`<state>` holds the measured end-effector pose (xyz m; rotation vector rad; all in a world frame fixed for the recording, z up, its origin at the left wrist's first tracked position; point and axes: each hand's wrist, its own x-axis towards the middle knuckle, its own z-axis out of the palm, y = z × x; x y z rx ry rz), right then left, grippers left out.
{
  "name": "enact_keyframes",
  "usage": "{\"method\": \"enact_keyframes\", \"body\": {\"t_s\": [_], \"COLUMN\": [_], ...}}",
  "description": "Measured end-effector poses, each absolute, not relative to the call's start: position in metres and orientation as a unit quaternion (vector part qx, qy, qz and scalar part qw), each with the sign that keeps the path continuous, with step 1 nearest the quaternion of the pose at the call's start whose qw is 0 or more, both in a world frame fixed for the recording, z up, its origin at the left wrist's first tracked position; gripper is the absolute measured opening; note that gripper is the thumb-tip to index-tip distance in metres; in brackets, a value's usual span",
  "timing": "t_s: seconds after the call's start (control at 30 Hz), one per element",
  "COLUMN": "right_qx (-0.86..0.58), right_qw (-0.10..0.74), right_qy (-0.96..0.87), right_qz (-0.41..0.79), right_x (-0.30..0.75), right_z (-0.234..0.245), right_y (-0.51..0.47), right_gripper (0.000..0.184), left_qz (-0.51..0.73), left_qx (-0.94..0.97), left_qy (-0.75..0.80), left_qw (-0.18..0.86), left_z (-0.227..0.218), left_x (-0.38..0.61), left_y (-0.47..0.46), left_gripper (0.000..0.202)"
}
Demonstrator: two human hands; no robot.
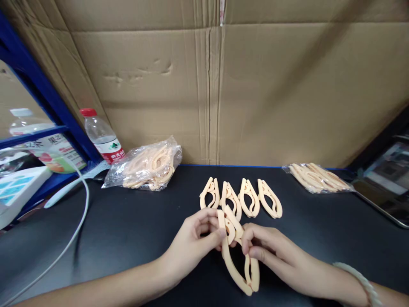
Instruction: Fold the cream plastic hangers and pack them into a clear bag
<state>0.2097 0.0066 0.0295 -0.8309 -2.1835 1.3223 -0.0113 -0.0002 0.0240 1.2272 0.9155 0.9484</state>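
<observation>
From my distant seat I have the hanger (231, 267) folded between both hands at the near side of the table (134, 238), my left hand (194, 241) closed on it near its top, thumb in front and fingers curled behind, and my right hand (277, 251) pinching its right side between thumb and forefinger. Just beyond it I see four folded hangers (242, 198) in a row. Farther out lie a left bag (150, 164) of hangers beside a red-capped bottle (105, 140) and a right bag (319, 178), with cardboard (287, 85) standing behind.
</observation>
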Motion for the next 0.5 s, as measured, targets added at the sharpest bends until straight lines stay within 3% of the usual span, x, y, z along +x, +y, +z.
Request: {"method": "enact_keyframes", "body": {"t_s": [0.2,0.5], "right_qx": [-0.292,-0.329], "right_qw": [0.228,0.381], "right_qy": [-0.794,-0.690], "right_qz": [0.482,0.521], "right_x": [0.208,0.212], "right_z": [0.023,0.012], "right_y": [0.005,0.018], "right_gripper": [0.013,0.013], "left_qz": [0.388,0.473], "left_qx": [0.563,0.549], "left_qy": [0.394,0.468], "left_qw": [0.614,0.506], "left_z": [0.024,0.041], "left_x": [-0.010,-0.034], "left_y": [0.002,0.025], "left_gripper": [0.029,0.032]}}
